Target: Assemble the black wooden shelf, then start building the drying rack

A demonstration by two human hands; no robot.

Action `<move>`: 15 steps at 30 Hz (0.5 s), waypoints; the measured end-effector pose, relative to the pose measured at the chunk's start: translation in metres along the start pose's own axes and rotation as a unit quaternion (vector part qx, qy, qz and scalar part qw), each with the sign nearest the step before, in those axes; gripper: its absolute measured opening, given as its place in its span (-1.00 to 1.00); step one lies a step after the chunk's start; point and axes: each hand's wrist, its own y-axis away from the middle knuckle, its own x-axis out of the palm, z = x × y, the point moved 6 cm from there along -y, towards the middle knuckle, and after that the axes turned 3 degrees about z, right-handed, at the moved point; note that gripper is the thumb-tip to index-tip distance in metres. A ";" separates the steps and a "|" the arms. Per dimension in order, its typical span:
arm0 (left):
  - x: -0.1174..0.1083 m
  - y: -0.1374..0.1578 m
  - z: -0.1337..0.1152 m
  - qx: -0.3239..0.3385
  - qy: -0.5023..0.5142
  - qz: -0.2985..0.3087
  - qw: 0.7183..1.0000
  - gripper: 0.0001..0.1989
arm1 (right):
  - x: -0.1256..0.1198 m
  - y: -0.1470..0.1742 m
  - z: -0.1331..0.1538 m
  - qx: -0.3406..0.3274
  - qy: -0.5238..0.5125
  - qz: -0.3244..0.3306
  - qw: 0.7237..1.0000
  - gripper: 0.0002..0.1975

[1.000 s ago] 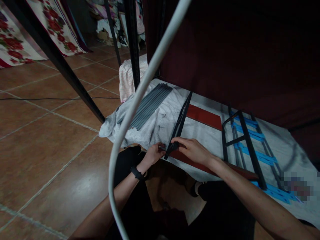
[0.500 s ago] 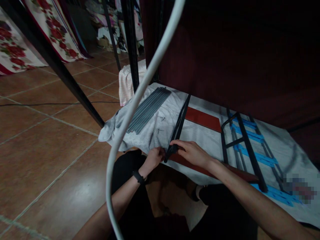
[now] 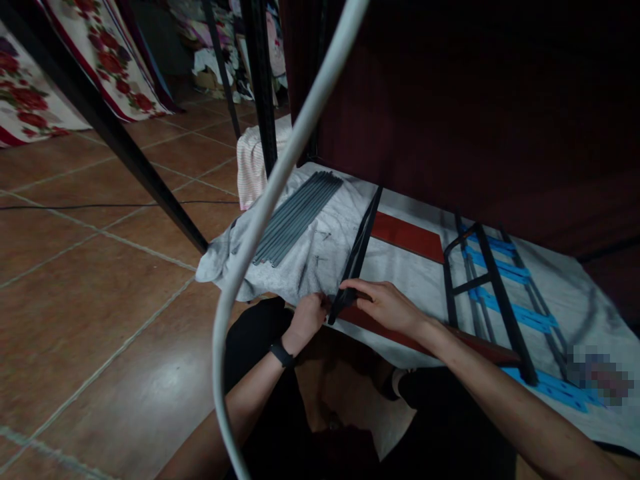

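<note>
Terracotta floor tiles (image 3: 100, 280) spread out to the left, with a grey cloth (image 3: 320, 253) laid over them near a dark red panel. On the cloth lies a black metal bar (image 3: 357, 253), its long axis running from the person's hands away toward the panel, near end lowest in view. The left hand (image 3: 307, 317) is curled closed at the bar's near end; what it pinches cannot be made out. The right hand (image 3: 387, 303) rests flat, fingers extended, pressing the same end. The bar looks stiff and fairly light, best held near its end. Beside it lie grey rods (image 3: 297, 217), a red board (image 3: 407, 237) and a black frame (image 3: 493, 293) over blue strips.
</note>
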 end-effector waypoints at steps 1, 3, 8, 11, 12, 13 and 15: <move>0.001 0.000 0.000 0.006 -0.001 -0.002 1.000 -0.82 | 0.000 0.000 -0.001 0.004 -0.001 -0.002 1.000 -0.50; 0.003 -0.001 0.000 0.026 0.004 -0.006 1.000 -0.79 | 0.000 0.000 -0.003 0.014 -0.007 -0.008 1.000 -0.47; 0.005 -0.003 0.002 0.050 0.012 0.004 0.999 -0.78 | -0.001 -0.001 -0.008 0.026 -0.018 -0.019 0.999 -0.41; 0.001 0.001 -0.003 0.040 -0.001 0.032 0.999 -0.77 | -0.001 -0.001 -0.005 0.012 -0.020 -0.018 1.000 -0.43; -0.002 0.003 -0.007 0.036 -0.018 0.039 0.998 -0.77 | -0.001 -0.001 -0.004 0.007 -0.019 -0.016 1.000 -0.44; -0.005 0.006 -0.010 0.032 -0.042 0.040 0.998 -0.78 | -0.001 -0.001 -0.003 0.004 -0.018 -0.014 1.000 -0.44; -0.010 0.011 -0.018 0.021 -0.087 0.026 0.996 -0.77 | -0.001 0.000 -0.002 0.001 -0.012 -0.011 1.000 -0.45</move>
